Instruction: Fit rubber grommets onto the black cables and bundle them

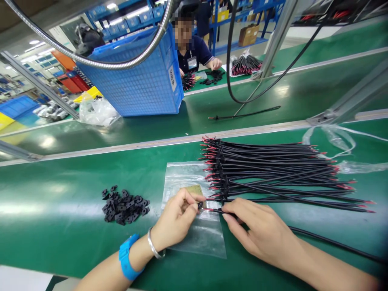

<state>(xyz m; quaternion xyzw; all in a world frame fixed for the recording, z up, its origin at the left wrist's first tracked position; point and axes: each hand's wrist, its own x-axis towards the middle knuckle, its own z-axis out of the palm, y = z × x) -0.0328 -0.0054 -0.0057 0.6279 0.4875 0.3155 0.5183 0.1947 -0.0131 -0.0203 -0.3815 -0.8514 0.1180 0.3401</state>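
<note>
My left hand pinches a small black plastic piece between thumb and fingertips. My right hand grips a black cable near its end, where thin red wire tips point at the small piece. The cable trails off to the right under my forearm. Whether the wire tips touch the piece I cannot tell. Beneath both hands lies a clear plastic bag with a yellowish-brown patch showing. To the left sits a heap of small black pieces. Several black cables with red wire ends and black pieces lie just beyond my right hand.
A metal rail runs along the far edge of the green bench. Behind it, a blue crate and a single cable rest on the middle surface. Across from me a person handles black parts. A metal hose hangs overhead.
</note>
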